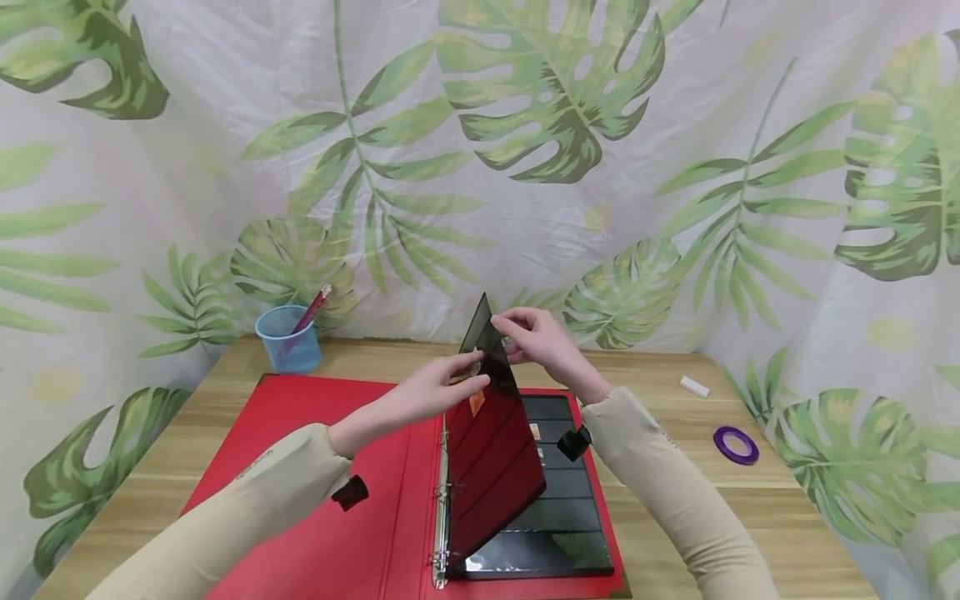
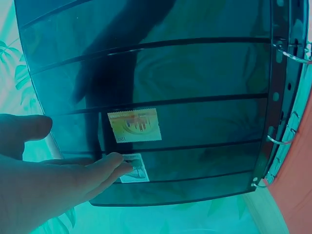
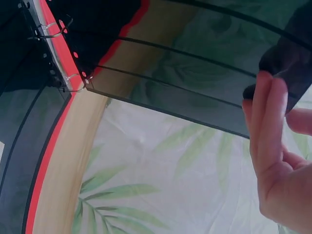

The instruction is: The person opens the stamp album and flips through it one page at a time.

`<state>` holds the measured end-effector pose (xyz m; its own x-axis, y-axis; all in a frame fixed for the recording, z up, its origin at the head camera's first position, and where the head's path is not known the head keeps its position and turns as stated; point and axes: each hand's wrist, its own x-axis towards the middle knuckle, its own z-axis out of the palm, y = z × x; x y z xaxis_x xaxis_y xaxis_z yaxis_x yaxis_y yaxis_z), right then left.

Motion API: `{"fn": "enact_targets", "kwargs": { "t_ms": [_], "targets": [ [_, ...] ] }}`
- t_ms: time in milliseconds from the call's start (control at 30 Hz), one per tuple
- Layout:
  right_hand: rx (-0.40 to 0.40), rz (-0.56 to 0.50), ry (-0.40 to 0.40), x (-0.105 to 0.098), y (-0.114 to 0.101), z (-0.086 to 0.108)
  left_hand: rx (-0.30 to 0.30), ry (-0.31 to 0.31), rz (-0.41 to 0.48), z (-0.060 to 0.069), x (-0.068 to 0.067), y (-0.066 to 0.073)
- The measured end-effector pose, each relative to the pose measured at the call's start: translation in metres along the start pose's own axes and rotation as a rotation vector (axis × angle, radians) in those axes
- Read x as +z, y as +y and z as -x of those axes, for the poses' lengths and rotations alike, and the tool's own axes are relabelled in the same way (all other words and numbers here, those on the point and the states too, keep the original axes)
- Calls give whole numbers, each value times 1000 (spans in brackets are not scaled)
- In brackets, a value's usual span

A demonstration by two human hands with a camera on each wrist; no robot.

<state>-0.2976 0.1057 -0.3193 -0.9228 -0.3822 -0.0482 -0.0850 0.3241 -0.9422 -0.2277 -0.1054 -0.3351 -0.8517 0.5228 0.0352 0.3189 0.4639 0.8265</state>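
Observation:
A dark, see-through stamp album page (image 1: pixel 498 450) stands raised on the rings of an open red binder (image 1: pixel 322 467). My left hand (image 1: pixel 442 383) reaches to its left face, fingers extended. In the left wrist view, those fingertips touch a small stamp (image 2: pixel 140 171) in a lower strip, and the thumb stands apart. Just above is a yellowish stamp (image 2: pixel 134 125). At the page's upper outer edge, my right hand (image 1: pixel 543 340) holds the sheet between fingers and thumb; the right wrist view shows its fingers (image 3: pixel 267 117) against the sheet, with the grip partly hidden.
Another black stamp page (image 1: pixel 562 500) lies flat on the binder's right side, with small stamps (image 1: pixel 535 432) in it. A blue cup (image 1: pixel 288 342) with pencils stands at back left. To the right lie a white block (image 1: pixel 694 387) and a purple tape roll (image 1: pixel 736 445).

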Motion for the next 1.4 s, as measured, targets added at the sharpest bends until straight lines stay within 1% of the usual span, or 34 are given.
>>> {"fn": "enact_targets", "kwargs": {
  "t_ms": [133,233,300,333,433,567,633,767,833,900,967,1033,1167,1200,1300,1367,1400],
  "targets": [
    [-27,-28,-17,6,2,3,-29,10,51,-1,0,2],
    [-70,-80,-76,9,6,6,-28,11,111,-1,-1,2],
    [-116,-88,-114,11,9,7,-24,10,152,-1,-2,3],
    [-142,-82,-131,13,10,7,-26,10,170,-1,-3,3],
    [-223,-45,-157,17,13,10,-58,15,223,0,-5,4],
    [-312,22,-151,23,15,13,-75,38,252,1,-8,4],
    [-336,58,-137,25,15,15,-62,40,270,1,-10,5],
    [-339,116,-123,27,18,19,-77,18,361,4,-15,3],
    [-334,138,-119,27,23,21,-90,10,386,7,-21,1],
    [-340,165,-108,25,31,20,-108,21,382,11,-27,-2],
    [-332,185,-90,23,41,19,-109,43,356,17,-33,-3],
    [-306,200,-75,19,52,19,-96,64,324,24,-39,-5],
    [-259,242,-75,9,82,20,-57,90,274,38,-50,-13],
    [-254,258,-80,6,91,20,-49,87,278,42,-52,-16],
    [-243,302,-96,-3,117,23,-57,94,272,53,-59,-25],
    [-205,333,-104,-9,133,26,-66,101,277,60,-62,-33],
    [-185,350,-111,-12,140,28,-64,101,297,64,-64,-37]
  ]
}}
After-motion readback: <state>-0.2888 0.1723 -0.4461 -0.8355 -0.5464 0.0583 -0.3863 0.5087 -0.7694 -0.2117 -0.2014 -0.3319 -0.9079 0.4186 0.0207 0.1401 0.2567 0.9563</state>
